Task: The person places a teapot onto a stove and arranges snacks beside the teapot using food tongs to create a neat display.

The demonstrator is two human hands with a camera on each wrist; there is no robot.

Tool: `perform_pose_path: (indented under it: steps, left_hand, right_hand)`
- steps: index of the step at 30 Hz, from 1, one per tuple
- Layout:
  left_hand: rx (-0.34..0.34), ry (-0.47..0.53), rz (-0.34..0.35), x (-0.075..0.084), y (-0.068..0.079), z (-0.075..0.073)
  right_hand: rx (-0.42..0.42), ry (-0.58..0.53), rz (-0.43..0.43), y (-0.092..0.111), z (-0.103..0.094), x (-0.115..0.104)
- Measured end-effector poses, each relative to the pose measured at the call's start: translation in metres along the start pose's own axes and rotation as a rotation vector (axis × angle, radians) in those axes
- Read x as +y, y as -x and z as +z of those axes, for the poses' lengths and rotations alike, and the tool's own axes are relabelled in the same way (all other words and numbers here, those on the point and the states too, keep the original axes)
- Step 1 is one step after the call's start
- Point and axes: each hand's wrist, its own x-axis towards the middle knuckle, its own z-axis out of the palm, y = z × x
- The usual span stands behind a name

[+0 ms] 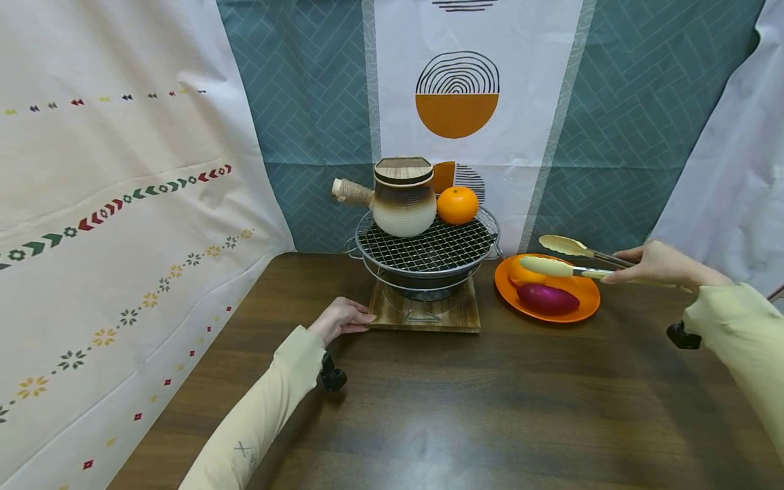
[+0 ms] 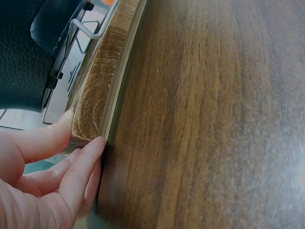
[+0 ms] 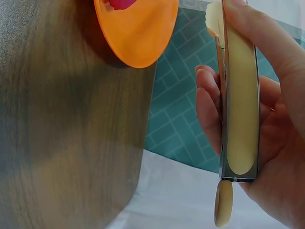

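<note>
- Tongs (image 1: 547,266), tips apart, sit in the right hand (image 1: 663,265); its fingers curl round them.
- Orange plate (image 1: 589,297), with a purple thing (image 1: 547,299) on it, is left of those fingers.
- Left hand (image 1: 341,318) pinches the wooden board (image 1: 463,312) at its corner; the grill (image 1: 429,254) stands right of those fingers.

Board (image 1: 456,315) extends right from left hand's (image 1: 343,318) grip, bearing a stove (image 1: 422,282); on its grill (image 1: 437,250), pot (image 1: 404,211) stands left of orange (image 1: 457,205). Left of right hand's (image 1: 667,264) grip, plate (image 1: 589,298) holds sweet potato (image 1: 547,299) before fruit (image 1: 520,275).
</note>
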Motion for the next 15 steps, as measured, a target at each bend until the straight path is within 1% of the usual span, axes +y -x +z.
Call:
perform_pose_path:
  steps: [8,15]
  left_hand:
    - [0.028,0.015,-0.023,0.002,-0.001,0.002]
    - [0.038,0.018,-0.031,0.001,-0.001,0.002]
  right_hand:
    - [-0.017,0.011,0.003,-0.005,0.007,0.000]
    - [-0.021,0.018,0.003,-0.007,0.012,0.004]
